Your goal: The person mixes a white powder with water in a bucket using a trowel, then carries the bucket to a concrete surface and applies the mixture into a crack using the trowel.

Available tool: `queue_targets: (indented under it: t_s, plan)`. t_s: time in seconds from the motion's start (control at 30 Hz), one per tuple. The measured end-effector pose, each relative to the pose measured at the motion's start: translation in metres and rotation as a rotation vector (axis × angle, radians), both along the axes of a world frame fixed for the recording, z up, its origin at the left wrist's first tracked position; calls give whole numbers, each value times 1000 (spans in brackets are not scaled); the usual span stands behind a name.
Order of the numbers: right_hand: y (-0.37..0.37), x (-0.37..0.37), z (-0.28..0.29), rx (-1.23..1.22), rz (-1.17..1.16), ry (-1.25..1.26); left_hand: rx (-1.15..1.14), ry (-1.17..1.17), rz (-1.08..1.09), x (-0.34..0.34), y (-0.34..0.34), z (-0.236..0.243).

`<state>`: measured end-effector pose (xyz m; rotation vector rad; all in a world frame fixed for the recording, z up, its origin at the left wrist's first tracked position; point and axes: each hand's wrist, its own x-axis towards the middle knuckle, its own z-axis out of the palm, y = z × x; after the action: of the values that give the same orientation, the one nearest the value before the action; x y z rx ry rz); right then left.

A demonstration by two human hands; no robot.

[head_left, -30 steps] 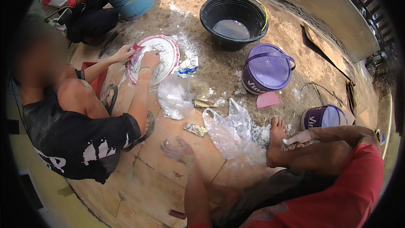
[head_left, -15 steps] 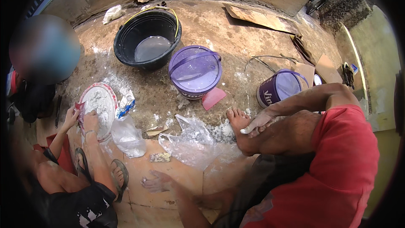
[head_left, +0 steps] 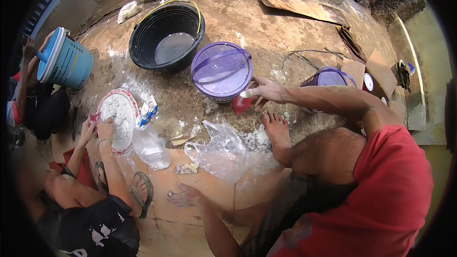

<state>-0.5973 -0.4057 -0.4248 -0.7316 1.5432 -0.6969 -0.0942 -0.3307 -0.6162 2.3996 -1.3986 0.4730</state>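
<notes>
My right hand (head_left: 267, 91) reaches out beside a purple lidded bucket (head_left: 222, 72). Its thumb and fingers pinch a flat, red plastic piece (head_left: 240, 105), which looks like a scraper blade and tilts against the bucket's near side. White powder coats the thumb. Low in the view, my left hand (head_left: 184, 195) is at the tiled floor with its fingers spread, holding nothing. Close to it lie a small crusted block (head_left: 186, 168) and a crumpled clear plastic bag (head_left: 216, 154).
A black tub (head_left: 138, 43) holds cloudy liquid. At left, a co-worker's hands (head_left: 101, 126) work with a red piece over a round tray (head_left: 99, 107) of white paste. Another person handles a blue bucket (head_left: 76, 62). A second purple bucket (head_left: 328, 77) and cardboard (head_left: 300, 9) lie right.
My right hand has moved from my foot to the red piece and tilted it up. My left hand stays low. At far left, a blue bucket is now visible.
</notes>
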Motion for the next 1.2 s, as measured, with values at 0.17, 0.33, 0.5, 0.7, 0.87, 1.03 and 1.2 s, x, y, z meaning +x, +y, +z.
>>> queue_targets:
  t_s: [0.17,0.33,0.5,0.7,0.87,1.03,1.2]
  plan:
    - [-6,6,40,-76,-566,-270,17,77,28,-13,-12,17]
    - [-13,-23,11,-81,-460,-121,36,305,-12,-25,-28,33]
    - [-60,-80,17,-82,-326,121,-69,435,-82,-25,-44,42]
    - [-136,-198,-7,-399,-39,602,-171,273,-172,-35,-70,80]
    - [-146,-228,18,-342,73,787,-303,251,-326,-46,-85,100]
    - [-54,-179,28,-457,-554,1059,-170,300,-445,-90,-102,138]
    - [80,-63,-16,-357,-139,969,-94,336,-713,-139,-149,164]
